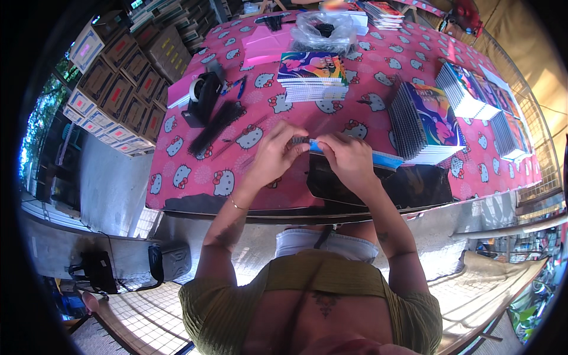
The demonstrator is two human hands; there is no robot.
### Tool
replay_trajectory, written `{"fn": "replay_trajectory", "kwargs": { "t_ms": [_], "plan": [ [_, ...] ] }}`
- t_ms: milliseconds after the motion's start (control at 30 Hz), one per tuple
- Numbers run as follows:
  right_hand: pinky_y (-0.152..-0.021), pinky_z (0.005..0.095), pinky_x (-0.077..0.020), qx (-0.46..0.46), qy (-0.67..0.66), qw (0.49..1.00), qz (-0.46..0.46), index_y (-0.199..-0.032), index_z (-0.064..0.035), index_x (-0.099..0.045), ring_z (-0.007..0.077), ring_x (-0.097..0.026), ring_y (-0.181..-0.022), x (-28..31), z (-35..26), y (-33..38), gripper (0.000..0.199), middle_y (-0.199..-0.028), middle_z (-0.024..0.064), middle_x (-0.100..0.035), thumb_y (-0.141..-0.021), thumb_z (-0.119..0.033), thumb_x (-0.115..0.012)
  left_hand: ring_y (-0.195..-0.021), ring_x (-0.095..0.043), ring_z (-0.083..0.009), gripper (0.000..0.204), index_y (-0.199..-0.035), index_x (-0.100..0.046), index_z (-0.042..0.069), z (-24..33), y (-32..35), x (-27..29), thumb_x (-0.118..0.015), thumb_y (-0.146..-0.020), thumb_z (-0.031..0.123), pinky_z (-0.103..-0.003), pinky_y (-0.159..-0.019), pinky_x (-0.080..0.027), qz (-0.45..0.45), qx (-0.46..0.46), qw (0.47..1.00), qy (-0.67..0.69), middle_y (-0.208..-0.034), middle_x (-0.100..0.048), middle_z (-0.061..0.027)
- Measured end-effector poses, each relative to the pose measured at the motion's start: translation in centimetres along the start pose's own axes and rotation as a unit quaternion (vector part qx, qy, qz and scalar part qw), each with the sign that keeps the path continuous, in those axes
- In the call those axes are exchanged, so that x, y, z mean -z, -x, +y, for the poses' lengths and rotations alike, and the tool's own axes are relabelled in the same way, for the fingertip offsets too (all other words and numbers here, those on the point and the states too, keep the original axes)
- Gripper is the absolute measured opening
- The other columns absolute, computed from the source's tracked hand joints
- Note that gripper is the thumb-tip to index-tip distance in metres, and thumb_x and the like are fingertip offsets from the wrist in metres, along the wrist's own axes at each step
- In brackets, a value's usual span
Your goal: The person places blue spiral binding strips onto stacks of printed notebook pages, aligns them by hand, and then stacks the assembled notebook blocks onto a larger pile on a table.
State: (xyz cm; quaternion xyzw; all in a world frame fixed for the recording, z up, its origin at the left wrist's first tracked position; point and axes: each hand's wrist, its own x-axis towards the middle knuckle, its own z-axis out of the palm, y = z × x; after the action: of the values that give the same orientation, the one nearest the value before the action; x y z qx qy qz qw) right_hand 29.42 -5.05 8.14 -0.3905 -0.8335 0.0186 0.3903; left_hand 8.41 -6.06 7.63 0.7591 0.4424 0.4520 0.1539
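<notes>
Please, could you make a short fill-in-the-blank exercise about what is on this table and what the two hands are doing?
Both hands, the left hand and the right hand, hold one ____ notebook.
The tablecloth is ____ with cartoon cats.
The tape dispenser lies to the person's ____.
The clear plastic bag lies ____ the nearest notebook stack.

Missing words: blue; pink; left; beyond

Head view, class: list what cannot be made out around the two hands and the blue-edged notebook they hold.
- Blue-edged notebook: the right hand covers its middle, so its cover is hidden.
- Left hand: its grip on the spiral end is too small to tell.
- Dark sheet beneath: its material is unclear in shadow.
- Clear bag: its dark contents are blurred by plastic.
</notes>
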Motion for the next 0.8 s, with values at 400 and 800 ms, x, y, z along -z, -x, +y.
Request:
{"fn": "replay_trajectory", "kwargs": {
  "t_ms": [400,800],
  "plan": [
    [-0.073,0.0422,-0.0509,-0.006,0.061,0.998,-0.020,-0.115,-0.0155,-0.069,0.0269,-0.070,-0.075,2.6,1.1,2.2,0.027,-0.095,0.0043,-0.071,-0.088,-0.018,-0.070,-0.075,-0.063,-0.0289,0.020,-0.106,-0.069,0.000,0.5,-2.6,1.3,-0.071,-0.094,0.016,-0.039,-0.065,-0.050,-0.174,-0.019,0.984,-0.024,-0.091,-0.063,-0.0139],
    [-0.063,0.0419,-0.0529,-0.019,0.027,0.999,-0.022,-0.101,-0.0142,-0.070,0.0300,-0.069,-0.069,2.6,2.0,1.3,0.015,-0.083,0.0070,-0.070,-0.087,-0.014,-0.067,-0.098,-0.059,-0.0266,0.020,-0.103,-0.069,0.008,1.2,-1.6,-2.7,-0.072,-0.091,0.023,-0.046,-0.086,-0.044,0.004,-0.145,0.946,-0.290,-0.097,-0.062,-0.0088]
  ]
}}
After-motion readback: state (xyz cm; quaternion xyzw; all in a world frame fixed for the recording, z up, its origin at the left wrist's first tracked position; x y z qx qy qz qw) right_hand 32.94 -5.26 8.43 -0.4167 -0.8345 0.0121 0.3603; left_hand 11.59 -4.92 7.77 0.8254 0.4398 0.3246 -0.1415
